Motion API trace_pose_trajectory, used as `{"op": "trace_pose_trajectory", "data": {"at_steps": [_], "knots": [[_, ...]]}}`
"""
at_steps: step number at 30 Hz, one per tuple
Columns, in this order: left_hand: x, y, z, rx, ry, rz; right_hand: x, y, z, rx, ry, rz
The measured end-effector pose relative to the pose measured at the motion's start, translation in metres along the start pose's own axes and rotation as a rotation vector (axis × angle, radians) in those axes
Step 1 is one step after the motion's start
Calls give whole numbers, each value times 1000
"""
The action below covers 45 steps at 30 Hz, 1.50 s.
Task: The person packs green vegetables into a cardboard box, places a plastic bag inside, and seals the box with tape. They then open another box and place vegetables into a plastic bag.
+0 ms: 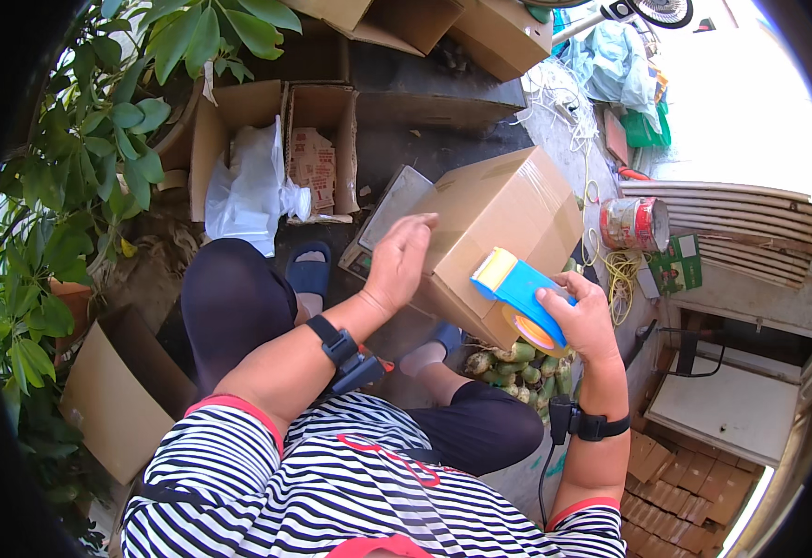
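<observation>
A closed cardboard box (493, 223) with clear tape over its top and upper edge rests tilted on a flat scale-like platform (395, 206). My left hand (402, 258) is at the box's near left side, fingers together and pointing along it; whether it touches the cardboard is unclear, and it holds no visible object. In my right hand (583, 314) is a blue tape dispenser (531, 296) with a yellow head and a roll of tape, held over the near right part of the box. Below the box lies a pile of green and white root vegetables (528, 373).
Open cardboard boxes (357, 146) stand ahead on the left, one holding a plastic bag (249, 185). Leafy branches (127, 132) hang at the left. A red-labelled can (632, 223), yellow cord (622, 275) and corrugated sheets (747, 223) are at the right, stacked cardboard (684, 495) lower right.
</observation>
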<state>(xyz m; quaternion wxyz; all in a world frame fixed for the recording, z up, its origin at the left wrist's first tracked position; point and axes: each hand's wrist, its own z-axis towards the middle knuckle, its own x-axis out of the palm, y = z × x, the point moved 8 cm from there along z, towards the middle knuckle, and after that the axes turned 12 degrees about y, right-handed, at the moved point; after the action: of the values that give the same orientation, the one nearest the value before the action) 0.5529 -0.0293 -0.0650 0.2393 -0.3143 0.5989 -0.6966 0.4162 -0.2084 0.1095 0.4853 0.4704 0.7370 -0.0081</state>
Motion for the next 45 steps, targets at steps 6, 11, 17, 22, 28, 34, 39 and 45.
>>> {"op": "trace_pose_trajectory", "data": {"at_steps": [6, 11, 17, 22, 28, 34, 39, 45], "knots": [[23, 74, -12, -249, 399, 3, 0, -2, 4, -45, 20, -47], [-18, 40, -27, -21, -249, 290, -3, 0, 7, -78, 11, -79], [87, -104, -58, 703, 385, 772, -5, -8, 15, -64, 36, -93], [109, -81, -55, 658, 442, 930, -3, -16, 13, -88, 56, -33], [116, -75, -56, 734, 446, 953, -7, -39, -12, -219, 0, 93], [114, -76, -55, 706, 431, 1020, -29, -139, -58, -227, -28, 174], [121, -78, -55, 712, 438, 1032, -26, -242, -98, -88, -8, 449], [130, -74, -55, 720, 457, 1100, 1, -309, -83, -144, -79, 269]]}}
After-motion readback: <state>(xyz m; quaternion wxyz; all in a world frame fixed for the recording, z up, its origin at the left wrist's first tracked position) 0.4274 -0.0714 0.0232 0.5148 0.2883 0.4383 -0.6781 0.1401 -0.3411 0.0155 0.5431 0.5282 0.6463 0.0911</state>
